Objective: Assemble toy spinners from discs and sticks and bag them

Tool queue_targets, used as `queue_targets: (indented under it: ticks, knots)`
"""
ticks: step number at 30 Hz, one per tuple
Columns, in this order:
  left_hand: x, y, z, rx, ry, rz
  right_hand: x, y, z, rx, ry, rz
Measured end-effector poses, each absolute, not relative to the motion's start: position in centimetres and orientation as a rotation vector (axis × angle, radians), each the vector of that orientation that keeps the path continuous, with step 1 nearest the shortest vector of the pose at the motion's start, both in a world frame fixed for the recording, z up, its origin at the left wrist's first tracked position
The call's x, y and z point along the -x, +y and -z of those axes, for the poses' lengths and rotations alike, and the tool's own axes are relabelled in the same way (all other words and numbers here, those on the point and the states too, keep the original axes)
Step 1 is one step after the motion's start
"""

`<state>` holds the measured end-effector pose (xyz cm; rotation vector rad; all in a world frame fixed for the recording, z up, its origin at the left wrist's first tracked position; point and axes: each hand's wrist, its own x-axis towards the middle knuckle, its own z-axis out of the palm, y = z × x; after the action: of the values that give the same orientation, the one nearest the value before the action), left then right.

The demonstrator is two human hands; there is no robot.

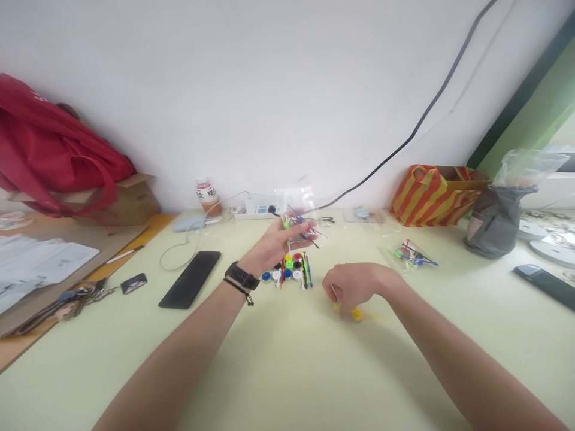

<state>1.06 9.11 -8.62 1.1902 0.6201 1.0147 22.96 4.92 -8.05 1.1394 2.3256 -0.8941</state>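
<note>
My left hand [293, 235] is closed on a clear plastic bag [296, 196] that it holds above the table, with thin coloured plastic sticks showing through it. Below that hand lie rows of small coloured wheels [288, 264], and several plastic sticks [306, 269] are lined up beside them. To the right, my right hand [353, 287] points down at the tabletop, its fingers pinched on a yellow plastic stick. A small yellow wheel [357, 314] sits against the fingertips, which partly hide the stick. Another clear bag of coloured parts [413, 254] rests farther right.
A black phone [190, 280] lies left of my left wrist. Along the wall stand a bottle [209, 197], a power strip [256, 208], a striped bag [438, 194] and a grey bag [496, 218]. A black cable [395, 152] hangs across the wall. Keys [85, 296] lie at the left.
</note>
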Motion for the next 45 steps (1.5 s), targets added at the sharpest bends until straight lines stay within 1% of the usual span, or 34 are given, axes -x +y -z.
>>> queue_targets:
  ticks: [5,8,12,14,16,19,23,26,35,42,45]
  knots:
    - [-0.7,8.6,8.4,-1.649,0.827,-0.844,-22.5,4.7,8.0,-1.07,2.264,0.874]
    - [-0.7,8.5,8.4,-1.646,0.766,-0.732,-22.5,4.6,7.7,-1.04,2.333,0.893]
    - [-1.2,8.2,8.5,-1.676,0.762,-0.683,-23.9,4.0,5.2,-0.973,2.483,1.187]
    - [-1.6,8.1,8.6,-1.713,0.781,-0.682,-24.9,3.4,3.4,-0.984,2.522,1.358]
    - [-1.8,8.1,8.6,-1.762,0.786,-0.679,-25.7,2.9,1.8,-1.08,2.639,1.433]
    - [-2.1,7.9,8.5,-1.816,0.791,-0.674,-26.6,2.4,0.3,-1.451,2.937,1.414]
    - [-2.4,7.5,8.4,-1.775,0.775,-0.664,-27.1,2.6,0.0,-2.033,3.301,1.37]
    - [-2.7,7.2,8.7,-1.76,0.785,-0.686,-27.0,3.0,0.3,-2.271,3.436,1.284]
    - [-3.9,6.9,9.6,-1.789,0.696,-0.817,-26.2,2.4,-0.1,-2.49,3.404,0.902]
    - [-3.8,7.0,10.5,-1.743,0.807,-0.771,-26.4,2.6,0.1,-2.339,3.462,0.996]
    - [-3.9,7.0,10.6,-1.727,0.793,-0.788,-26.9,2.9,0.4,-2.194,3.43,1.075]
